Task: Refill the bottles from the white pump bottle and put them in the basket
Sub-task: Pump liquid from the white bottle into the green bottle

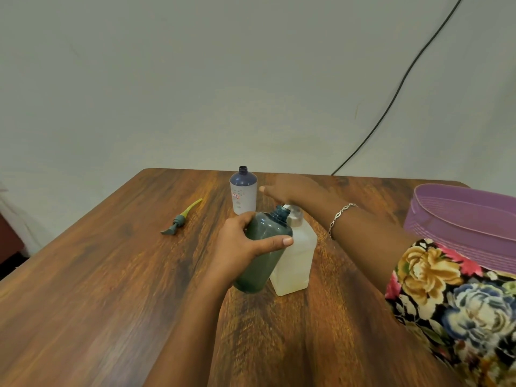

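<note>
**While held aslant at the pump: green bottle (265,252) in the left hand (243,244)**

Clasped round the shoulder, thumb along the near side, fingers curled over the far side. Leans to the right, cap off, open neck right at the spout of the white pump bottle (296,255), side against that bottle's side. Stands mid-desk (111,275), the pump bottle, with pale liquid inside.

Stretched flat over the pump head, the right hand (290,191): fingers straight, palm down, grasping nothing. Cannot tell whether pressing the pump, since the contact is hidden beneath the palm. Silver bracelet (339,216) on that wrist, flowered sleeve (446,303) further up the arm.

Beyond the hands, upright and uncapped, a blue-and-white bottle (243,194), near the right fingertips. To the left, lying flat on the wood, a green pump cap (180,219) with its yellow tube. At the desk's right edge, a purple basket (460,227). Down the wall behind, a black cable (405,76).
</note>
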